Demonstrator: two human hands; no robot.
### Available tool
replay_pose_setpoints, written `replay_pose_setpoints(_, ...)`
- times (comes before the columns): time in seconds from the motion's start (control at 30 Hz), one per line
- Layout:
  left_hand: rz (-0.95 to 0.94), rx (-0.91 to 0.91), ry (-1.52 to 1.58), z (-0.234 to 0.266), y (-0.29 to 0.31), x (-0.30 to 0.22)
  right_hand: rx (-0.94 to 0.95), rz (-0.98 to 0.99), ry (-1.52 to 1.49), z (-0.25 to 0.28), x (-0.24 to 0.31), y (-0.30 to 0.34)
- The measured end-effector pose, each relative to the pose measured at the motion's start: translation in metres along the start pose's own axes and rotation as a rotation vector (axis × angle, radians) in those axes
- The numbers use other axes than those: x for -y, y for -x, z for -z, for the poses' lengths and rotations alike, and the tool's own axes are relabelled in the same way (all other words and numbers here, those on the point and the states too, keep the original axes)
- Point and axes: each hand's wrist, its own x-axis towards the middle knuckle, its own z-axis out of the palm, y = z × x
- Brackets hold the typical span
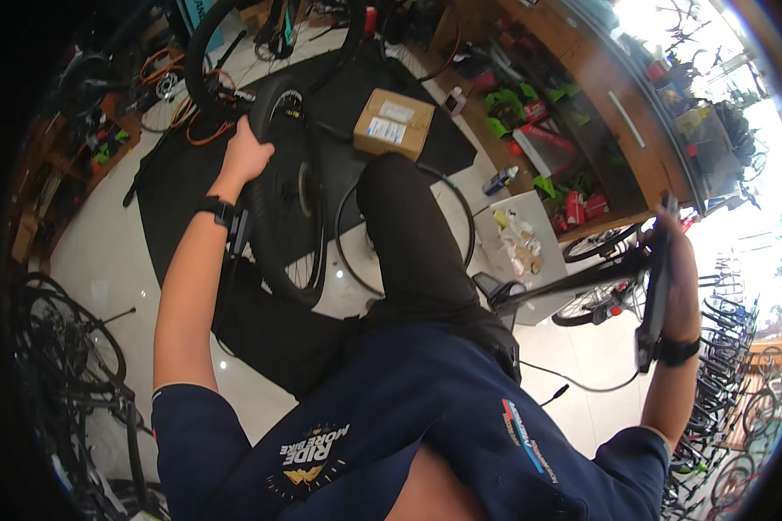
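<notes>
My left hand (248, 156) is closed on the upper edge of a black-tyred bicycle wheel (274, 252), which stands upright beside my left leg. On the right, my right hand (685, 269) grips the black T-shaped handle (654, 300) of what looks like a floor pump. Its dark shaft (573, 282) slants down to the left, toward a base beside my knee. A thin black hose (591, 386) loops below the handle, with a dark fitting near its loose end. The fingers of my right hand are partly hidden behind the handle.
A cardboard box (394, 124) lies on the black mat (182, 187) ahead. Another wheel rim (471, 217) rests round my knee. A pale bin of scraps (530, 230) stands before the wooden cabinet (599, 61). Bicycles (69, 347) crowd the left, and more line the far right.
</notes>
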Motion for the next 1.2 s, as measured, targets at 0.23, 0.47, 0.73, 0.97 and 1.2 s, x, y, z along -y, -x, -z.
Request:
replay_pose_setpoints(0.23, 0.062, 0.050, -0.002, 0.003, 0.017, -0.018, 0.157, 0.065, 0.028, -0.033, 0.013, -0.073)
replay_pose_setpoints(0.47, 0.076, 0.033, -0.024, 0.007, 0.015, -0.015, 0.325, 0.121, 0.274, -0.108, -0.017, -0.139)
replay_pose_setpoints(0.73, 0.111, 0.032, -0.015, 0.007, 0.006, -0.022, 0.710, 0.042, 0.462, -0.198, -0.071, -0.256)
replay_pose_setpoints(0.97, 0.102, 0.008, -0.029, 0.008, 0.004, -0.015, 0.839, 0.022, 0.561, -0.246, -0.077, -0.281)
replay_pose_setpoints(1.2, 0.074, -0.006, -0.024, 0.002, -0.008, -0.015, 0.439, 0.893, 1.122, -0.252, -0.093, -0.321)
